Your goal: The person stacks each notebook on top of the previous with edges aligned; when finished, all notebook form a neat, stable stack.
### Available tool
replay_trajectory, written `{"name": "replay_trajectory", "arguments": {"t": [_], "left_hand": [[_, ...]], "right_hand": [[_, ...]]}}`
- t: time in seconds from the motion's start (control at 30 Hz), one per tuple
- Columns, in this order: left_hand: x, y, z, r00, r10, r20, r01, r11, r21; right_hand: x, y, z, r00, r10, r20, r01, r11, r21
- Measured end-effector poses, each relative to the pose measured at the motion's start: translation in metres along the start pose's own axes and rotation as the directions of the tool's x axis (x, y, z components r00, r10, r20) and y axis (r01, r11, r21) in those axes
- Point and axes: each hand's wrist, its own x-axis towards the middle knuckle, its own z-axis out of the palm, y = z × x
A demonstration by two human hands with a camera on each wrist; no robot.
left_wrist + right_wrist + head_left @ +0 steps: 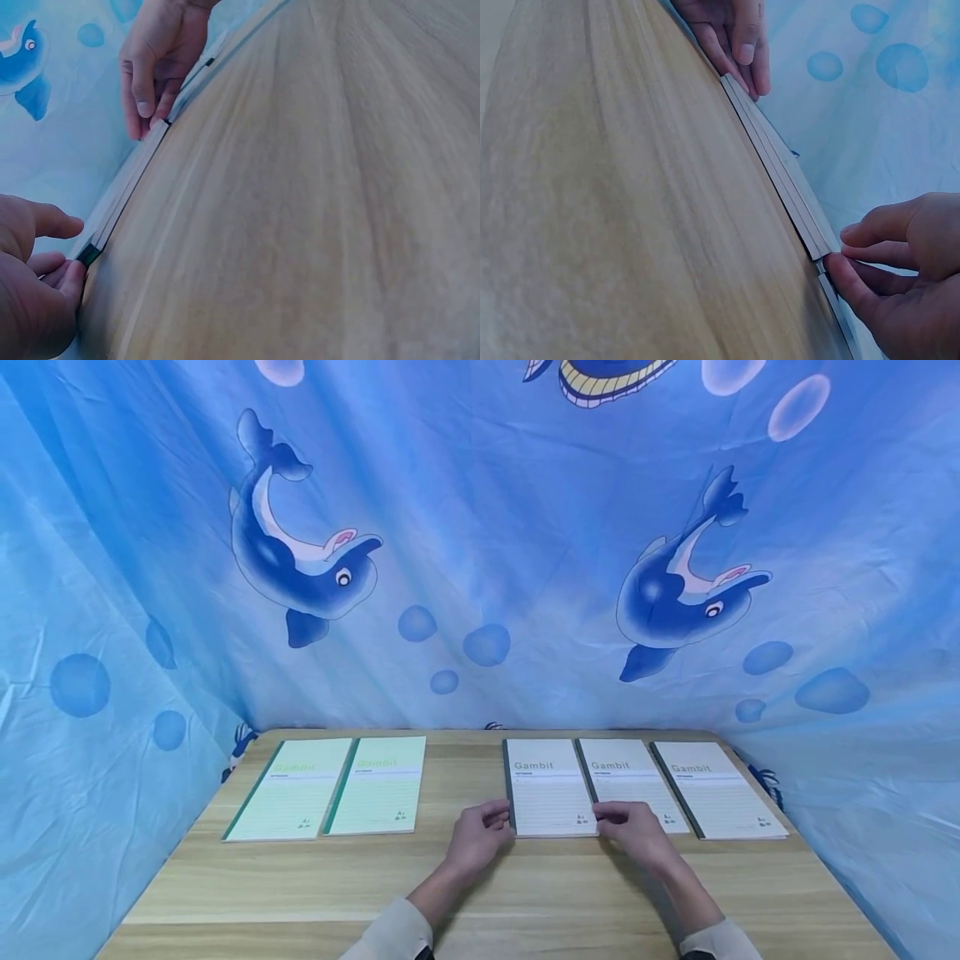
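A white notebook (553, 797) with a dark spine lies between both hands, and layered page edges (776, 172) show along its near side in the right wrist view. My left hand (480, 835) is at its lower left corner, fingertips against the dark spine (89, 255) and thumb raised apart from it. At the lower right corner, my right hand (633, 831) touches the side with its fingertips, the thumb just above the corner. That hand partly covers a second white notebook (633, 789) to the right.
Another white notebook (720, 793) lies at the far right. To the left are two pale green notebooks, one at the outer side (288, 793) and one nearer the middle (378, 789). A wooden table (525, 893) carries them, with a blue dolphin-print curtain (480, 543) behind it.
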Motion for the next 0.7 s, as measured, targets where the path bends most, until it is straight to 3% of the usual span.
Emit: {"name": "replay_trajectory", "arguments": {"t": [0.3, 0.5, 0.7], "left_hand": [[0.0023, -0.0050, 0.0035, 0.996, 0.075, -0.038, -0.072, 0.995, 0.075], [0.0040, -0.0053, 0.0055, 0.993, 0.114, -0.041, -0.111, 0.991, 0.075], [-0.0008, -0.0027, -0.0021, 0.998, 0.066, -0.020, -0.065, 0.997, 0.050]], "right_hand": [[0.0011, 0.0050, 0.0052, 0.999, -0.032, -0.013, 0.031, 0.997, -0.066], [0.0008, 0.0061, 0.0037, 0.999, -0.047, -0.018, 0.045, 0.996, -0.074], [0.0010, 0.0029, 0.0017, 0.999, -0.038, -0.007, 0.037, 0.997, -0.064]]}}
